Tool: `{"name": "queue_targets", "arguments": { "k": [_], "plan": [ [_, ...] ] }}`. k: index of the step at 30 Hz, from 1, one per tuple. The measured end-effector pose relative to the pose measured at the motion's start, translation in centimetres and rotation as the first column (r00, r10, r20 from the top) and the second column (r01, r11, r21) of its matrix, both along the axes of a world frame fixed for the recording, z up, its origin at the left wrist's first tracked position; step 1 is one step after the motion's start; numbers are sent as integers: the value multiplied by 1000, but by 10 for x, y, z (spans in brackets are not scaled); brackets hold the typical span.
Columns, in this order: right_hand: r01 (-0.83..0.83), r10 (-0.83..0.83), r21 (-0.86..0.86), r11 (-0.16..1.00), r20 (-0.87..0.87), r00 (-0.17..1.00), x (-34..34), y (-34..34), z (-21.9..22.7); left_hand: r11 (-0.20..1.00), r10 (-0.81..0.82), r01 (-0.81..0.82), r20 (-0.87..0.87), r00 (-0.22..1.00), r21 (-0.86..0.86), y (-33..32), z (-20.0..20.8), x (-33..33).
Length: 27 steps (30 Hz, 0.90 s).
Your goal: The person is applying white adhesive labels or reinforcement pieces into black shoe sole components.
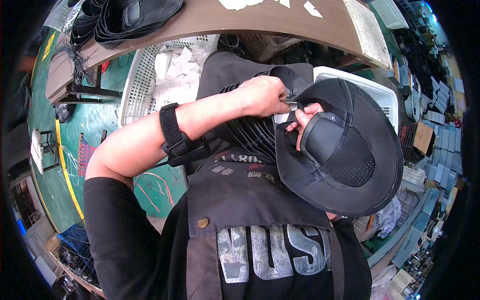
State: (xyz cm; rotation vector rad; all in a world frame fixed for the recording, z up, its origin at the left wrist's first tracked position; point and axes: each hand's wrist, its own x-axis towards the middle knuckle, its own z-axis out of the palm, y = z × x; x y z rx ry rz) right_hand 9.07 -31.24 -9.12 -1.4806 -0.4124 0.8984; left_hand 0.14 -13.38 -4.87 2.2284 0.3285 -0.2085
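"Shoe upper, black: what grips it?"

"Right hand. Its fingers come through the opening beside the tongue, pinching the edge there."

"And the left hand?"

"Curled tightly round a small metal piece, right by a white scrap; I can't tell what kind."

"Where's the shoe upper, then?"

"Just right of the left hand, tilted, covering most of the right forearm."

"Left arm?"

"Elbow bent outward, forearm slanting up and across, a black strap around it."

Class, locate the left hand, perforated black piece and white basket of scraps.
Left hand (263,95), head view: its back.
Perforated black piece (347,155), head view: middle panel.
White basket (141,81), head view: left wall.
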Motion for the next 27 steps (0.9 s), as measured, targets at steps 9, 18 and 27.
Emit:
{"name": "queue_targets", "arguments": {
  "k": [9,18,27],
  "plan": [
    [-76,129,-218,973,239,962,-2,4,19,987,159,-158,96,983,-17,-18,1,2],
    [2,-9,116,993,53,999,-4,-3,10,981,68,-19,249,966,-192,-6,-8,-1],
    [8,24,-174,985,180,983,-5,0,11,993,66,-77,123,990,86,-18,-5,14]
  ]
}}
